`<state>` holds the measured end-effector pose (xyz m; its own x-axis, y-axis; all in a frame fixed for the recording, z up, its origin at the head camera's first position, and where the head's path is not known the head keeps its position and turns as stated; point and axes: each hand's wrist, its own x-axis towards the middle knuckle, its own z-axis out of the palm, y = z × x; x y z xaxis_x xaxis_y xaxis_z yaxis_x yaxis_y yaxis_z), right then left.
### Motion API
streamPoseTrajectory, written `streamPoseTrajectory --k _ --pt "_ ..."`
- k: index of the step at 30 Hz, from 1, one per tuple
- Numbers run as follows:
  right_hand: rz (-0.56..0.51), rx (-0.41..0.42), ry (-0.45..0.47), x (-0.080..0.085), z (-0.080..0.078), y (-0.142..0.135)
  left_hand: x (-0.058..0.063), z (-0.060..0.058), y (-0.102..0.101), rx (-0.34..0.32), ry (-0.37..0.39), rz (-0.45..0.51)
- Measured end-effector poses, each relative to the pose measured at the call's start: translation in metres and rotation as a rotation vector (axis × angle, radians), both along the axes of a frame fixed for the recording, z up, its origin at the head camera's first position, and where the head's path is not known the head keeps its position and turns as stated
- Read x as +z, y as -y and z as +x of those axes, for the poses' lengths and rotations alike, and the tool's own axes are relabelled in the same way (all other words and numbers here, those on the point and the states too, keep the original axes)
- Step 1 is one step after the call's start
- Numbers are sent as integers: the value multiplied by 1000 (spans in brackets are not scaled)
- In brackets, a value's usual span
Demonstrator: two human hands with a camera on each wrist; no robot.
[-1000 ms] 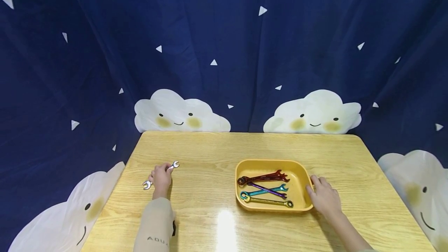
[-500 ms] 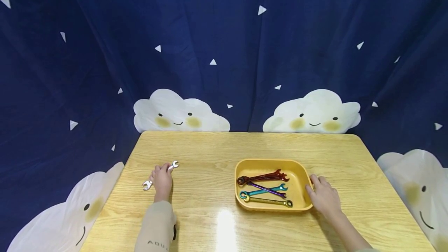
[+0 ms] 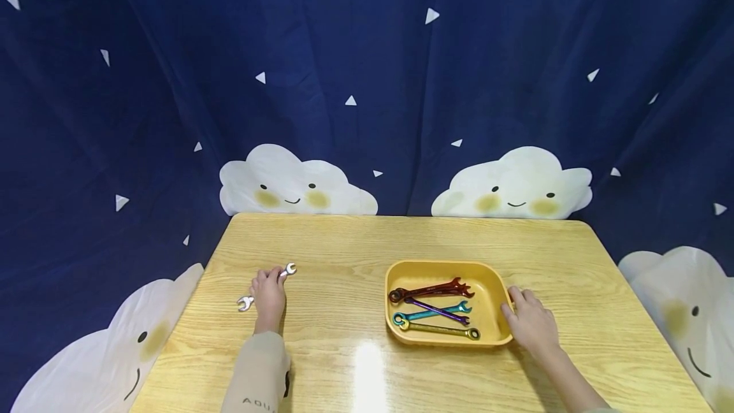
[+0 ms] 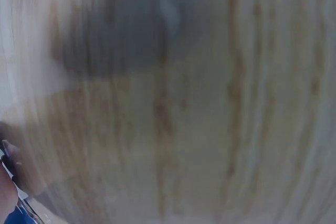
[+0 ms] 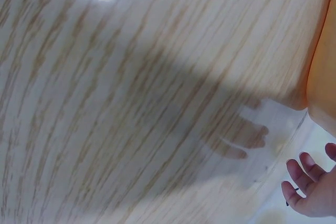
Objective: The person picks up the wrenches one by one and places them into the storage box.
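In the head view my left hand point(image 3: 268, 296) grips the middle of a silver open-ended wrench point(image 3: 244, 303), whose two ends stick out past the fingers, low over the table. The left wrist view catches only fingertips and a bit of shiny metal at its lower left corner. A yellow bin point(image 3: 486, 269) stands right of centre. My right hand point(image 3: 534, 324) is at the bin's right side, thumb at the rim. Its fingers look loosely bent and apart from the wall in the right wrist view. Inside the bin lie red wrenches point(image 3: 431, 290), a purple wrench point(image 3: 427, 306), a teal wrench point(image 3: 427, 315) and a gold wrench point(image 3: 438, 330).
The light wooden table point(image 3: 338, 273) has rounded far corners and a bright glare patch near the front. Behind it hangs a dark blue curtain point(image 3: 321, 50) with white triangles and smiling clouds.
The left hand, with the wrench in its grip, has shifted slightly to the right. My right hand and the bin have stayed where they were.
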<state>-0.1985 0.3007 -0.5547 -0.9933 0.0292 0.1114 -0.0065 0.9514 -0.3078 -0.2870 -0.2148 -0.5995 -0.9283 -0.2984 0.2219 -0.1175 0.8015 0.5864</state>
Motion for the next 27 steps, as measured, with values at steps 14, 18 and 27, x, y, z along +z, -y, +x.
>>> streamPoseTrajectory --k 14,18,27 --pt "5 -1 9 2 1 1 0 0 -12 -22 -77 17" --pt "7 -1 7 2 1 1 2 0 -17 -25 -80 35" --pt "6 4 -7 1 1 1 2 -4 -26 -53 -117 33"
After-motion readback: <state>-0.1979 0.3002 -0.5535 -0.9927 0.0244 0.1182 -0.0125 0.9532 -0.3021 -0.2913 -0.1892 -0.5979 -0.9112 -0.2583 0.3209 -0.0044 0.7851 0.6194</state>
